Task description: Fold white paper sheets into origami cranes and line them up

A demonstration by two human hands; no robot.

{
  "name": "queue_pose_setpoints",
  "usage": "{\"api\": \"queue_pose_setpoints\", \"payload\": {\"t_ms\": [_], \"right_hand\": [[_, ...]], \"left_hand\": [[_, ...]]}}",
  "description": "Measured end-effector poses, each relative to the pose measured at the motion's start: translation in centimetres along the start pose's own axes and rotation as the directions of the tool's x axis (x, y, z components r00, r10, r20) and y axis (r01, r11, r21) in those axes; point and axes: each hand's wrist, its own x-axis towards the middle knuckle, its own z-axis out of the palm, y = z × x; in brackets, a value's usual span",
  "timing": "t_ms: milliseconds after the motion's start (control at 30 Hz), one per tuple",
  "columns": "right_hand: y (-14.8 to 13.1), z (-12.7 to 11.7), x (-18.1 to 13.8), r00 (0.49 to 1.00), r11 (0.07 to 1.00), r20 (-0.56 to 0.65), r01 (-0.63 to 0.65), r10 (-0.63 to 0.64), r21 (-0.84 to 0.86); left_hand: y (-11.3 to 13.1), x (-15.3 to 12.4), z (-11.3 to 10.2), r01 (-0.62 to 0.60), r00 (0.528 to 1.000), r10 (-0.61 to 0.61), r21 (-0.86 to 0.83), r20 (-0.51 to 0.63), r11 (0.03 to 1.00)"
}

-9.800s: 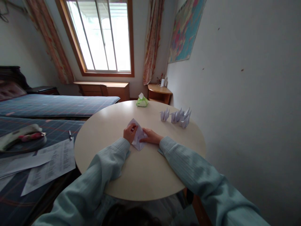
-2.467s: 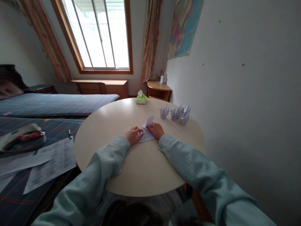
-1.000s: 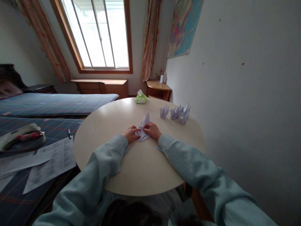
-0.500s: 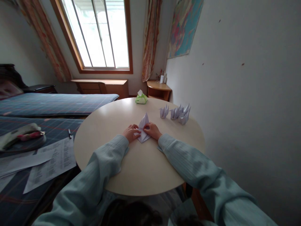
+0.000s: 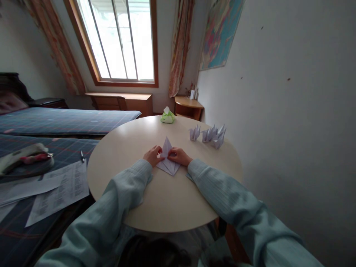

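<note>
A partly folded sheet of white origami paper (image 5: 170, 167) lies on the round table (image 5: 164, 207), with one pointed flap standing up at its far side. My left hand (image 5: 152, 155) is closed at the paper's left edge, thumb and forefinger pinching it. From the other side my right hand (image 5: 180, 155) pinches the paper near its middle, fingers bent over the crease. The fingertips hide part of the folds. Further back on the right stand several folded paper cranes (image 5: 194, 132), grouped close together.
A green tissue pack (image 5: 167, 116) sits at the table's far edge. On the left, a bed (image 5: 55, 120) carries printed sheets (image 5: 59, 193), a pen (image 5: 82, 156) and a pale bag (image 5: 25, 157). The white wall (image 5: 292, 129) runs along the right side.
The paper has turned and its near part has opened out wider toward me. Its standing point now leans further left. Both hands still pinch it.
</note>
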Motion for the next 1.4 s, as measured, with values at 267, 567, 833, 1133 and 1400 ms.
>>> {"api": "queue_pose_setpoints", "payload": {"t_ms": [267,567,833,1133,1400], "right_hand": [[-0.2,0.21,0.0,0.999,0.998,0.0,0.043,-0.043,0.047],[-0.57,0.18,-0.05,1.0,0.998,-0.004,-0.01,0.009,-0.063],[-0.82,0.09,-0.03,1.0,0.994,0.008,-0.019,0.02,-0.109],[-0.93,0.29,-0.09,1.0,0.993,-0.026,-0.012,0.009,-0.115],[-0.68,0.57,0.02,0.988,0.993,-0.131,-0.092,0.082,-0.075]], "left_hand": [[-0.08,0.11,0.38,0.148,0.986,-0.14,-0.093,0.093,0.985],[0.01,0.14,0.3,0.127,0.99,-0.116,-0.125,0.085,0.984],[-0.18,0.25,0.37,0.124,0.988,-0.112,-0.11,0.109,0.986],[-0.31,0.43,0.44,0.105,0.987,-0.096,-0.065,0.129,0.992],[-0.35,0.43,0.53,0.104,0.989,-0.098,-0.05,0.11,0.993]]}}
